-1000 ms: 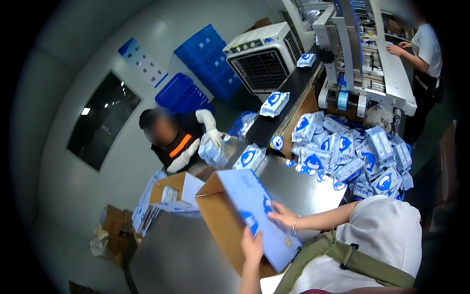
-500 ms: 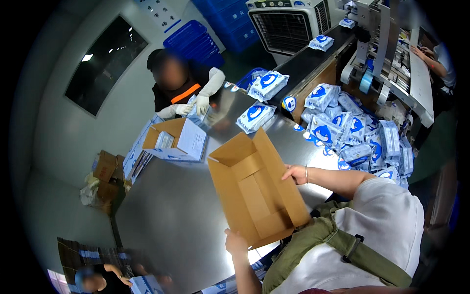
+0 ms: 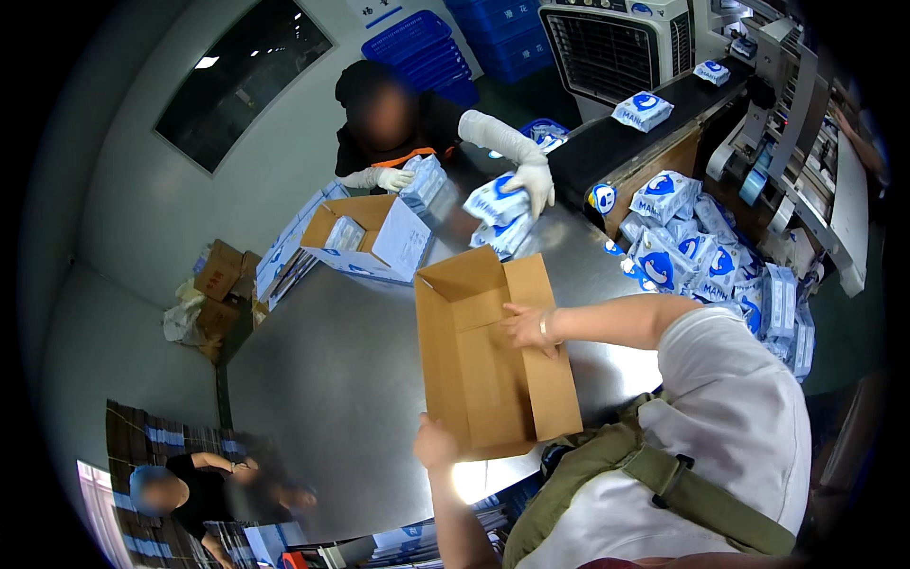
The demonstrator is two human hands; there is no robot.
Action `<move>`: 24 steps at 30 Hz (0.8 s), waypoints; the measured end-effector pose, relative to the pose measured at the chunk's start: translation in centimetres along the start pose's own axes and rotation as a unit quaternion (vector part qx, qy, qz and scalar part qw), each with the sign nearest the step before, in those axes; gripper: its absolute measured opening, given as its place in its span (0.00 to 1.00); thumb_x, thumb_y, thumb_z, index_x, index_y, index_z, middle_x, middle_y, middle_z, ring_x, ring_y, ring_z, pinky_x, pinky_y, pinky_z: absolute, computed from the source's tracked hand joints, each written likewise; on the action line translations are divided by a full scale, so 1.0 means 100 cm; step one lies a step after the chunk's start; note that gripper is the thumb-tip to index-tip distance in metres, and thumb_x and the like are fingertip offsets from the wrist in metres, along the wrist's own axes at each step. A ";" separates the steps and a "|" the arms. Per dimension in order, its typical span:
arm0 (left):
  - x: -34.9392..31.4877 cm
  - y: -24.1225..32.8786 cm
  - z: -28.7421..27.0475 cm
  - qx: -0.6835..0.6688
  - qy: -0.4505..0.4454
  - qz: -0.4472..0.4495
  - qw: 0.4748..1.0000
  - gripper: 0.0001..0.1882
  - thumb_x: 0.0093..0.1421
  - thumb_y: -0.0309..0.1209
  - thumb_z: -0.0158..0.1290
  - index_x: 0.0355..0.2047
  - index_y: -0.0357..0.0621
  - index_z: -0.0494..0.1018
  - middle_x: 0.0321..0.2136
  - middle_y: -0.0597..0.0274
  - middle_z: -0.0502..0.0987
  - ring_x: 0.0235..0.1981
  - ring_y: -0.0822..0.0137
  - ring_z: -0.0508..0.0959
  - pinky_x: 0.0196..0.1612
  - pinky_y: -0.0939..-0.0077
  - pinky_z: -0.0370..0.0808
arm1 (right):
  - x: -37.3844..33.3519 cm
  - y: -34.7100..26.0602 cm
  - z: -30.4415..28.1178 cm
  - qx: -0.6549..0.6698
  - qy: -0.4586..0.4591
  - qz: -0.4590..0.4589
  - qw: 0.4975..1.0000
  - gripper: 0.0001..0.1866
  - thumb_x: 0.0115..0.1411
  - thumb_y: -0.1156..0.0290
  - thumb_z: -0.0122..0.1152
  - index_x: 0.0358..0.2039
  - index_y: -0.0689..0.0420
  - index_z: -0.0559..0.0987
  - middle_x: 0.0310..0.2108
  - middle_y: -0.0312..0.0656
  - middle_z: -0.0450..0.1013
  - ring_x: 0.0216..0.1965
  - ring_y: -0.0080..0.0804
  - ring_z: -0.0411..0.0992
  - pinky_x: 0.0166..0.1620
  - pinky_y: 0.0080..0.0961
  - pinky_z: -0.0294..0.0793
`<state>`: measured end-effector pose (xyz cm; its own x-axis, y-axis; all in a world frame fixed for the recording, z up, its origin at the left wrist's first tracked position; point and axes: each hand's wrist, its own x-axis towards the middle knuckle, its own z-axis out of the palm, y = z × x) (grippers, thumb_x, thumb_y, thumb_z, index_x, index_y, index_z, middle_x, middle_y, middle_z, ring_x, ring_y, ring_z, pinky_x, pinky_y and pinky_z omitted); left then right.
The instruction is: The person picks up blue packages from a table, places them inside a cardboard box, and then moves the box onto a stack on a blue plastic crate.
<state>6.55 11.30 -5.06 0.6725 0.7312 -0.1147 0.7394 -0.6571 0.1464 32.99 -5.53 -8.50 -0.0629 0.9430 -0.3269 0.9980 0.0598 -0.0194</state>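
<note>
An open brown cardboard box [image 3: 483, 379] with nothing inside it stands tilted on the metal table in front of me. My left hand [image 3: 435, 443] is closed on its near left edge, the fingertips partly hidden behind the wall. Over the right side wall lies my right hand [image 3: 533, 329], its fingers spread and reaching into the box. Just beyond the box, a co-worker's gloved hand [image 3: 536, 182] grasps a blue-and-white soft pack [image 3: 498, 201] above another pack. The co-worker's other hand rests by more packs [image 3: 428, 190].
A white printed carton [image 3: 403, 237], partly filled, stands at the far left of the metal table [image 3: 332, 417]. Many soft packs [image 3: 668, 256] are heaped at right. A conveyor [image 3: 607, 156] carries packs from a machine [image 3: 787, 123]. Another person [image 3: 194, 493] works at lower left.
My right hand has shifted from gripping the box's right edge to lying over that wall, fingers inside. The box has turned slightly. The co-worker has reached right and grasped a pack.
</note>
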 end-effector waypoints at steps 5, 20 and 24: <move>0.010 -0.020 0.010 0.024 0.044 0.011 0.999 0.13 0.56 0.35 0.49 0.37 0.39 0.68 0.27 0.46 0.77 0.31 0.47 0.78 0.34 0.55 0.73 | 0.060 0.001 0.064 0.049 0.100 0.031 0.993 0.18 0.32 0.52 0.70 0.25 0.44 0.80 0.24 0.33 0.77 0.32 0.31 0.74 0.45 0.34 0.62; -0.014 -0.136 0.014 0.007 0.124 -0.190 0.974 0.18 0.45 0.40 0.63 0.23 0.36 0.74 0.24 0.45 0.77 0.29 0.44 0.76 0.33 0.54 0.72 | -0.006 -0.083 0.103 0.250 0.438 0.005 0.863 0.31 0.39 0.65 0.65 0.46 0.54 0.69 0.52 0.47 0.61 0.58 0.44 0.56 0.61 0.47 0.52; -0.011 -0.132 0.023 0.004 0.141 -0.238 0.961 0.19 0.45 0.40 0.64 0.26 0.36 0.74 0.26 0.45 0.77 0.30 0.44 0.76 0.33 0.54 0.72 | -0.047 0.046 0.110 0.112 0.377 0.175 0.902 0.31 0.40 0.73 0.60 0.50 0.52 0.69 0.55 0.49 0.60 0.61 0.44 0.53 0.62 0.54 0.48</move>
<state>-3.88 18.71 -9.13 0.2233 0.9691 0.1050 0.9622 -0.2364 0.1354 37.86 -13.32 -17.45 0.3573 0.8509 0.3850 0.9268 -0.2721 -0.2589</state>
